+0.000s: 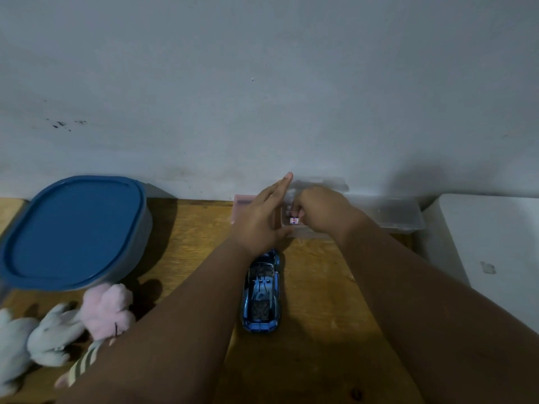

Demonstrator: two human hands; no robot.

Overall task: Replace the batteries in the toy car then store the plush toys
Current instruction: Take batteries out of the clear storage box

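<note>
Head view of a wooden table set against a pale wall. Both forearms reach forward to the far edge of the table. The left hand is open, its fingers extended and held together, the palm turned toward the right and resting against the side of a small clear plastic box that lies at the foot of the wall (its raised lid is blurred and hard to trace). The right hand is closed, the fingertips pinching a small white battery with red and blue markings just over the box's near left part; whether the battery touches the box cannot be told. The blue toy car rests on the table directly below the hands, lengthwise between the two forearms, its far end partly hidden under the left wrist. At left stands a storage container with a blue lid, closed. In front of it, at the near left corner, lie the plush toys: a pink one, a pale grey one and another at the frame's edge, partly overlapped by the left forearm. A white surface borders the table at right.
</note>
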